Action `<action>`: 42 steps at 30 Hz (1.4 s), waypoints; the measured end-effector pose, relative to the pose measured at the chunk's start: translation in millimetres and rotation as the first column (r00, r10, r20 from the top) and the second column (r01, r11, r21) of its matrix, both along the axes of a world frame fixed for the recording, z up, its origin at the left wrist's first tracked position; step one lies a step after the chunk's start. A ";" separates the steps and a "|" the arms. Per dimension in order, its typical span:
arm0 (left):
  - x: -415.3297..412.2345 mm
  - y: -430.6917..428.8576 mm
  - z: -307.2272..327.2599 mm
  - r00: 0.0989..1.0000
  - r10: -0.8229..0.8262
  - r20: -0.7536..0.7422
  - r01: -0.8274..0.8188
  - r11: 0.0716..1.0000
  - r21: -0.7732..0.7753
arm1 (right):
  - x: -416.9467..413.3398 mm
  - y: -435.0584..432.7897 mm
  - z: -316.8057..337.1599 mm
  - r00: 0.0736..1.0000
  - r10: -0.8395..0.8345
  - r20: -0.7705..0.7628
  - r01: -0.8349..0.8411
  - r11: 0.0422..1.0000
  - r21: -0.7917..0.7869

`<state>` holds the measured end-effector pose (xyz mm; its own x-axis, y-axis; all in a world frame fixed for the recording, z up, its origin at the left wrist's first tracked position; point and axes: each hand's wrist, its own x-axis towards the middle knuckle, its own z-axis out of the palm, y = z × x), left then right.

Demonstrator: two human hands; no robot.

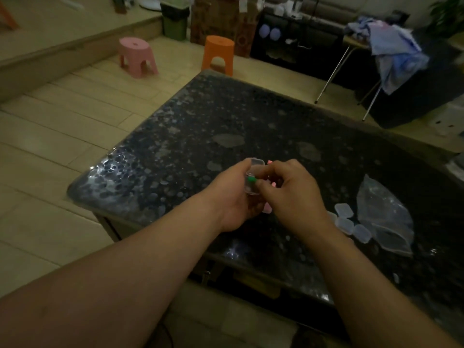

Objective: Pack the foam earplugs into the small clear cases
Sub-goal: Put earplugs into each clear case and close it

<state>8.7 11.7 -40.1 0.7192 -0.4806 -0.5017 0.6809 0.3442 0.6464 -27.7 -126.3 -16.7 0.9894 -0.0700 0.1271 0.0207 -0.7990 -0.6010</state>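
I see both bare hands working above the dark speckled glossy tabletop (pixel 200 126), dim light. The left hand (pixel 233 197) cradles a small clear plastic hinged case (pixel 253 172), lid flipped up, fingers curled around its lower half. The right hand (pixel 291 189) pinches a green foam earplug (pixel 251 180) between thumb and forefinger, narrow grip, right at the case mouth; I can't tell if the plug is already seated or only touching the rim. Pink foam earplugs (pixel 267 209) show in bits: one under the hands on the table, a sliver beyond the right knuckles, maybe one tucked in the right palm, too hidden to count. A cluster of spare small clear cases (pixel 351 222) lies near the right wrist, beside a crumpled clear plastic bag (pixel 381 217).

My judgement: this is mid-insert on one case, with most cases still to fill.

Risks from here:
- foam springs back, so the plug could pop out before the lid shuts
- closing the lid on a protruding plug end would leave the latch unclosed
- the case is slick and held over the table edge side; a slip sends it to the tiled floor (pixel 75 121)
- the right forearm sits close to the spare cases, so a sweep could scatter them
- any plugs held loose in the right palm could drop while pinching
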 end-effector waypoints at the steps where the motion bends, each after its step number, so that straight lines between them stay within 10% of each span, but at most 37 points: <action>1: 1.3 0.1 -1.3 1.000 0.010 -0.019 -0.010 1.000 0.007 | 1.0 0.9 -0.6 1.000 0.007 -0.009 -0.007 1.000 -0.002; 9: 8.7 8.6 7.8 0.992 0.090 -0.087 -0.088 0.996 0.030 | 20.1 -8.4 8.5 0.990 -0.143 -0.003 0.138 0.956 0.258; 14: 20.8 17.1 5.0 0.979 0.195 -0.060 -0.188 0.977 0.098 | 49.9 -20.8 -5.3 0.978 -0.127 -0.166 0.101 0.983 -0.155; 19: 20.8 19.1 1.5 0.981 0.188 -0.051 -0.183 0.980 0.083 | 71.0 -7.7 -16.4 0.960 -0.015 -0.280 -0.157 0.800 -0.580; 28: 20.5 15.2 1.2 0.981 0.183 -0.065 -0.175 0.978 0.109 | 82.0 -1.0 -16.8 0.970 -0.005 -0.244 -0.157 0.756 -0.636; 33: 19.6 14.6 4.2 0.980 0.185 -0.069 -0.176 0.978 0.115 | 74.4 -3.2 -9.6 0.988 -0.017 -0.151 -0.061 0.864 -0.499; 38: 15.2 6.6 7.8 0.980 0.175 -0.098 -0.165 0.981 0.100 | 30.8 -15.2 11.0 0.990 -0.117 -0.082 0.124 0.988 0.093; 42: 10.4 2.0 4.5 0.982 0.134 -0.136 -0.131 0.991 0.034 | 0.2 -11.9 13.6 0.999 0.007 -0.051 0.001 0.989 0.151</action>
<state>19.1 13.7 -35.5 0.6992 -0.3715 -0.6108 0.7132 0.4223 0.5595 -27.6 -138.2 -3.1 0.9946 -0.0813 0.0645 -0.0108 -0.6992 -0.7149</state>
